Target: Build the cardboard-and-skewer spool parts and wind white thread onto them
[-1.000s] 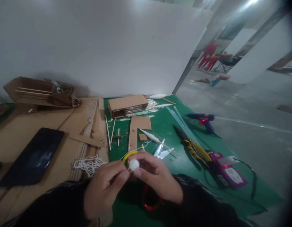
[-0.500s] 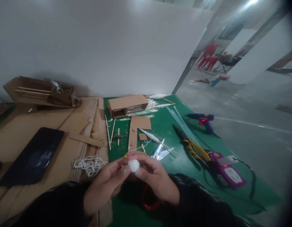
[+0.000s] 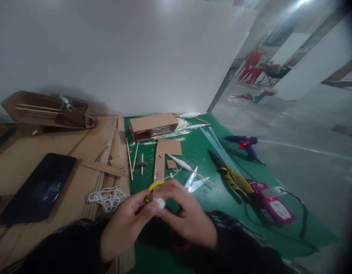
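A small white round piece point(image 3: 159, 203), wound like string, is pinched between the fingertips of both my hands. My left hand point(image 3: 128, 219) grips it from the left and my right hand point(image 3: 187, 215) from the right. Behind my fingers curves a yellow band point(image 3: 155, 185); its lower part is hidden. From there a thin white string runs up to a stick wound with white string point(image 3: 180, 163). Open scissors point(image 3: 193, 182) lie just beyond my right hand, their red handle dim beneath it. A pile of white string point(image 3: 109, 199) rests left of my left hand.
A cardboard box point(image 3: 154, 125) stands at the back, with sticks near it. On the right are pliers point(image 3: 235, 179), a blue glue gun point(image 3: 246, 144) and a purple device point(image 3: 273, 205). A black tablet point(image 3: 37, 188) and cardboard structure point(image 3: 50, 110) are on the left.
The white piece has turned and shifted slightly left, with my right fingers now covering more of it. More of the yellow band shows above my fingertips.
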A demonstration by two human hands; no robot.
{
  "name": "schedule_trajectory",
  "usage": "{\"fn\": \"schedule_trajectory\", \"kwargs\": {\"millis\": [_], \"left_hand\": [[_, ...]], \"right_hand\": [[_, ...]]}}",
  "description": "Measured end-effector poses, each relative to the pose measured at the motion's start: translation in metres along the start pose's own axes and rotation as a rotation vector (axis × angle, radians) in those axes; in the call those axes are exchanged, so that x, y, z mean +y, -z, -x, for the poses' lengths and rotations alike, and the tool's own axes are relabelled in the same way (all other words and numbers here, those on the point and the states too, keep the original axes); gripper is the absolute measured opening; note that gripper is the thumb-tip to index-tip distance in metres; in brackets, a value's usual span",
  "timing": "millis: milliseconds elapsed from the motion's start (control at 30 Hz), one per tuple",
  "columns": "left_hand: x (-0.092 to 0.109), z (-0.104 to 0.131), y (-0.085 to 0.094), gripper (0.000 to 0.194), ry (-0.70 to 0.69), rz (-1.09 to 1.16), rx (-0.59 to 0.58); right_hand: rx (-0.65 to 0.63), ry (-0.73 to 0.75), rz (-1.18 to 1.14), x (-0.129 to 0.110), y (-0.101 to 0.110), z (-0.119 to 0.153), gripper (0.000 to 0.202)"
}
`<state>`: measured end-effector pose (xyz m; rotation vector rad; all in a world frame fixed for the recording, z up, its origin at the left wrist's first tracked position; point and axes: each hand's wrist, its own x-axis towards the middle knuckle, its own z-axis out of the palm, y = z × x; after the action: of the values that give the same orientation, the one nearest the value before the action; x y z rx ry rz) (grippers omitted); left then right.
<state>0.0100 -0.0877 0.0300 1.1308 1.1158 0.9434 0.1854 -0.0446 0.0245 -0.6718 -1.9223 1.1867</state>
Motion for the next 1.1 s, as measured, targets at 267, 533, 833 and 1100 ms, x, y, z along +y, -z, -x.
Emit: {"fn": "schedule_trajectory", "kwargs": {"millis": [267,533,833,1100], "left_hand": [[-0.005,0.003,0.002,0.042,0.088,0.081,-0.081],[-0.010,0.002,0.004,0.043,0.100,0.126,-0.066],[-0.007,0.001,-0.002,0.031,0.123,0.119,-0.038],[-0.009,0.003,0.000,0.036,0.093,0.166,-0.097]], "right_hand": [[-0.006,-0.049,-0.144,0.007,0.004,0.000,0.027],[0.005,-0.120,-0.219,0.009,-0.005,0.003,0.028],[0.042,0.016,0.092,0.002,-0.002,0.003,0.023],[0.026,0.052,0.000,0.004,-0.001,0.002,0.023]]}}
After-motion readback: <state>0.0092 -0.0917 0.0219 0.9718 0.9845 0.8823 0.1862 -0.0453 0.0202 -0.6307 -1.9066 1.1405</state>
